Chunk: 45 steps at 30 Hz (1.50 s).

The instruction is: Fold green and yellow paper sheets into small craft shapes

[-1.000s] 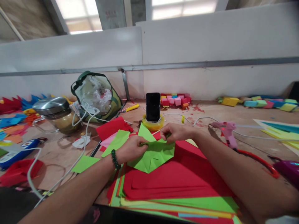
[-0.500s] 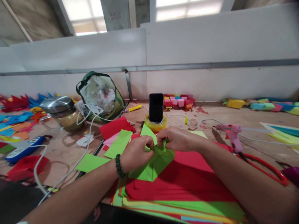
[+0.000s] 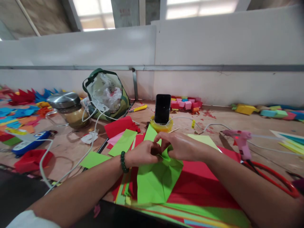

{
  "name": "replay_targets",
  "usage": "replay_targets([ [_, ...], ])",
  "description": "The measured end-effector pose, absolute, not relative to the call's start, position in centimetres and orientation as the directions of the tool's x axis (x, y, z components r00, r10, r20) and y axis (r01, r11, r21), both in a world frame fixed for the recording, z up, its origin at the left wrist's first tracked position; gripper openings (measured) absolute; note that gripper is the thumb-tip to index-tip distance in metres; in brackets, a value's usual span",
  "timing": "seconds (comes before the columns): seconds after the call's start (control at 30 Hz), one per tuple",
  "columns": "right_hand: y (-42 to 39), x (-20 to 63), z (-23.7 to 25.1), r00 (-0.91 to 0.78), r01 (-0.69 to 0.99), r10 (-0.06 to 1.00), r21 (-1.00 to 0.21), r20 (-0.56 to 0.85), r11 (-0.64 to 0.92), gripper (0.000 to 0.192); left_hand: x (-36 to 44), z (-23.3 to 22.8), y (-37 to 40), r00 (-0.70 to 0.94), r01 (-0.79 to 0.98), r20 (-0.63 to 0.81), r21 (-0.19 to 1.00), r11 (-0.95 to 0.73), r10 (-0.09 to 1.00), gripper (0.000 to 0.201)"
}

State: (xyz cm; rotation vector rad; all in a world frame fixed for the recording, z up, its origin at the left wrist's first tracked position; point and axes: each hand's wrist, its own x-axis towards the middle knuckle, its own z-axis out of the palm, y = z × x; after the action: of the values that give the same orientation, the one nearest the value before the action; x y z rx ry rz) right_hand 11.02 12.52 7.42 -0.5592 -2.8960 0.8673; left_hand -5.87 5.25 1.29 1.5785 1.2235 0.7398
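Where the two hands meet above the stack of red paper sheets [image 3: 201, 186], a lime-green folded paper sheet [image 3: 156, 180] hangs from them, its long axis running from the fingers down toward the near table edge, the lower edge nearest the camera. It is creased, with fold lines crossing its face and a bunched top. The left hand [image 3: 142, 153], a green bead bracelet [image 3: 123, 161] on its wrist, pinches the top of the sheet; the right hand [image 3: 181, 145] grips the same bunched top, the hands touching. Behind, a glass jar [image 3: 68, 109] with a steel lid holds something tan, and a green-trimmed clear bag [image 3: 106, 95] holds crumpled plastic. A phone [image 3: 162, 108] stands upright in a yellow tape roll [image 3: 162, 127].
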Motion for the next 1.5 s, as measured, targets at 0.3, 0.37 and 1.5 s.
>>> replay_targets([
  [0.3, 11.6, 10.9, 7.0, -0.918, 0.330, 0.395, -0.486, 0.034, 0.809, 0.061, -5.6, 1.8, 4.9, 0.240, 0.434, -0.142, 0.901, 0.025, 0.960, 0.014],
  [0.37, 11.6, 10.8, 6.6, -0.912, 0.323, 0.405, -0.497, 0.064, 0.805, 0.063, -5.4, 1.6, 4.9, 0.227, 0.411, -0.169, 0.910, 0.063, 0.959, 0.017],
  [1.5, 14.4, 11.5, 7.7, -0.754, 0.035, 0.110, -0.127, 0.648, 0.991, 0.011, -5.2, 2.8, 4.2, 0.078, -0.151, 0.280, 0.952, -0.266, 0.957, 0.039],
])
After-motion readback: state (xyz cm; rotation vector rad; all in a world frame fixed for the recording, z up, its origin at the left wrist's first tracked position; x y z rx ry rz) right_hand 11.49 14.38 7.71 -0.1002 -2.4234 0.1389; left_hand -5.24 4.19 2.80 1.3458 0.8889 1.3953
